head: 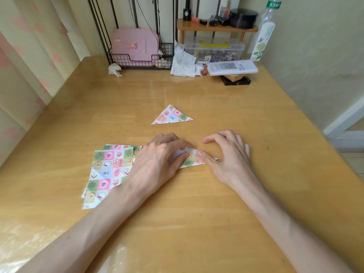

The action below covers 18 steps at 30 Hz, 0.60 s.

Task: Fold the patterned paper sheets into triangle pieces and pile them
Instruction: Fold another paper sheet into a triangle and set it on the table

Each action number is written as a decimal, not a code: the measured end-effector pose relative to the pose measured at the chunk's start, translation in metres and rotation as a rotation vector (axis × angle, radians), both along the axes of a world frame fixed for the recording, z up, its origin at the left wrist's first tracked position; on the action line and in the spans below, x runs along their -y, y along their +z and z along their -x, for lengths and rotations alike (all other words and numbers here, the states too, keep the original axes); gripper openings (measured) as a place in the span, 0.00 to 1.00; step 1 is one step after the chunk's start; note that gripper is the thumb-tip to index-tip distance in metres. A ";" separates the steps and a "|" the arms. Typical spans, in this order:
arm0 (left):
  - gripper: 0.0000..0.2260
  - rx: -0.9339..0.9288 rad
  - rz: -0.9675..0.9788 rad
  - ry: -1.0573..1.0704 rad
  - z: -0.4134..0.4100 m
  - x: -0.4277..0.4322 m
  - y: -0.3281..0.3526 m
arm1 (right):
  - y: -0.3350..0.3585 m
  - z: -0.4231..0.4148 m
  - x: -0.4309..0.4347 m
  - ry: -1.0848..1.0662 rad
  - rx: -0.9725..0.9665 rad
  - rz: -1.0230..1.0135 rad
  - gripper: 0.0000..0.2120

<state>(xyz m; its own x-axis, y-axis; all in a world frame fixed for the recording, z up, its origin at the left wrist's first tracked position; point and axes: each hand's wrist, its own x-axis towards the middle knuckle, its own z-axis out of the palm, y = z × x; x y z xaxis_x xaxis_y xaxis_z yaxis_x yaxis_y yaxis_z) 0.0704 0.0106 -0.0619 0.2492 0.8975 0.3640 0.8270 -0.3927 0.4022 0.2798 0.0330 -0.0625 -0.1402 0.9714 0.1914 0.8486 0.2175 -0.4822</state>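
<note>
**Both hands down on a half-folded sheet, one triangle done**

The wooden table (197, 203) fills most of the room from where I stand; a pale curtain (23, 75) with pink blotches hangs along its left side. Against the far wall stands a black wire basket (126, 60) holding a pink case (136, 44); to its right a small wooden shelf (197, 27) carries dark little items, and under it sits a clear plastic box (214, 49) with a yellow handle. A tall clear bottle (265, 30) stands in the far right corner; a white carton (232, 67) lies on its side in front of it, and a crumpled tissue (183, 62) lies in front of the clear box.

Nearer, at the left, lies the stack of patterned sheets (107, 170), flat and slightly fanned; the left forearm crosses over its right edge. The left hand (157, 156) lies palm down with its fingers laid out flat, pressing on the sheet being folded (190, 161); it grips nothing. The right hand (228, 154) is just beside it, thumb pressing the same sheet near the left fingertips; its other fingers arch loosely, tips towards the table, holding nothing. Most of that sheet is hidden under the left hand; only a patterned strip and a white patch show between the hands.

Beyond the hands, apart from them, one folded triangle (171, 116) lies flat, alone, pattern up.
</note>
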 end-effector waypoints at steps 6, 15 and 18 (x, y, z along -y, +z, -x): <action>0.07 -0.044 -0.011 -0.115 0.006 0.005 0.007 | 0.000 0.000 0.001 0.000 -0.002 0.011 0.16; 0.16 -0.340 0.023 -0.315 0.022 0.019 0.023 | 0.000 0.000 0.002 0.003 -0.009 0.008 0.16; 0.17 -0.335 0.036 -0.333 0.023 0.020 0.025 | 0.000 -0.001 0.002 0.002 -0.009 0.006 0.16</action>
<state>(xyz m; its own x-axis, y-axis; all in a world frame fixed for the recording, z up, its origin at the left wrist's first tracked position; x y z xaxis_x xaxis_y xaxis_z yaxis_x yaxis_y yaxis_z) 0.0479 -0.0092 -0.0374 0.6242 0.7592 0.1846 0.7447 -0.6495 0.1533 0.2805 0.0312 -0.0620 -0.1400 0.9724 0.1864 0.8438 0.2157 -0.4914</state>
